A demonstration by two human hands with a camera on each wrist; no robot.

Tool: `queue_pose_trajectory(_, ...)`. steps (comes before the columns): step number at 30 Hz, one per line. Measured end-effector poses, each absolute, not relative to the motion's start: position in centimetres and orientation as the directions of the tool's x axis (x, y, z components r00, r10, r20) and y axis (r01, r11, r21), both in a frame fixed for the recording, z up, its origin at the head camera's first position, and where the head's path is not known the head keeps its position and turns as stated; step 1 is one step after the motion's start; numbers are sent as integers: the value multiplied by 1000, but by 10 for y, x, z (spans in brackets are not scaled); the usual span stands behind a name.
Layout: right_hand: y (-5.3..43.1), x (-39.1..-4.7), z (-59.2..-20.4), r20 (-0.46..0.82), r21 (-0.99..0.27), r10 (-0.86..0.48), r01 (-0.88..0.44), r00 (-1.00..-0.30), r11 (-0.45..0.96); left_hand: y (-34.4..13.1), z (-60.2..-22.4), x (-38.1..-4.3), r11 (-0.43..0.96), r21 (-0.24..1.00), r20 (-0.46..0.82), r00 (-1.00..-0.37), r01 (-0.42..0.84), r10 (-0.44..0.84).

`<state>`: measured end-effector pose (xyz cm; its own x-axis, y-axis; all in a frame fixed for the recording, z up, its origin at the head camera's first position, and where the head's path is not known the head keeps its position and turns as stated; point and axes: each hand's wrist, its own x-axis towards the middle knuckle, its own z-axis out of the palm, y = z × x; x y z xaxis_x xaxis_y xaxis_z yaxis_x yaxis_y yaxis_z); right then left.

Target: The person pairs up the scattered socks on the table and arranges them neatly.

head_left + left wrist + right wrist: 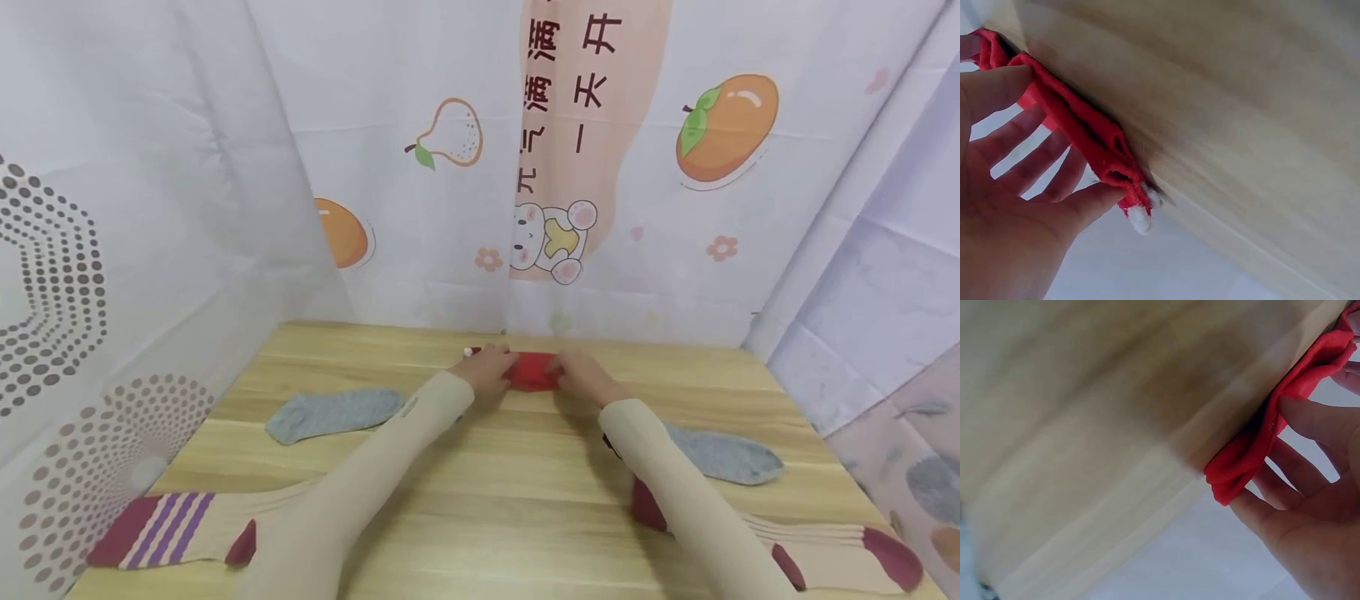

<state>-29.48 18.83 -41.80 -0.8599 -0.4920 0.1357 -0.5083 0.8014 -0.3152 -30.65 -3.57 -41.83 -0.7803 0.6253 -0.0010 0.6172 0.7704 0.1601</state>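
Red cloth (534, 370), folded into a narrow strip, lies near the far edge of the wooden table (480, 492), where our left hand (487, 372) pinches it near its white-tipped end (1140, 220) and our right hand (588, 378) pinches it near the opposite end. We do best, in our judgement, to grip lightly and equally, pressing the layers together so no loose fold slips out.

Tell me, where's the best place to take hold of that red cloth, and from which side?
Probably near the red cloth's two ends, from the near side, thumbs on the near long edge and fingers behind the far one. It lies crosswise on the table as a long folded strip, so the left hand and right hand can each pinch its layers together.
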Motion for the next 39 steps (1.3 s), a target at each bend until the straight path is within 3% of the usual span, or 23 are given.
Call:
queue_pose_trajectory(9,187,-320,-415,87,-375,-415,-415,-906,829,-26,-418,-335,786,184,-14,-798,590,602)
queue_pose_trajectory(15,180,-330,-415,56,-409,-392,-379,-918,830,-28,-421,-340,810,147,-20,-817,568,576)
queue_pose_trajectory(20,180,-326,-416,62,-370,-430,-420,-901,828,-30,-423,-332,797,114,48,-805,593,591)
queue_pose_trajectory(24,182,-315,-420,207,-251,-499,-538,-842,804,-40,-422,-318,790,121,171,-796,601,580)
queue_pose_trajectory(28,180,-297,-421,346,-141,-550,-622,-760,770,-52,-415,-293,784,134,193,-792,606,580)
queue_pose_trajectory(32,170,-274,-417,353,-152,-575,-651,-738,744,-65,-407,-263,778,169,152,-796,605,586)
queue_pose_trajectory(39,145,-237,-409,346,-122,-536,-603,-770,788,-85,-413,-214,775,159,244,-785,612,570)
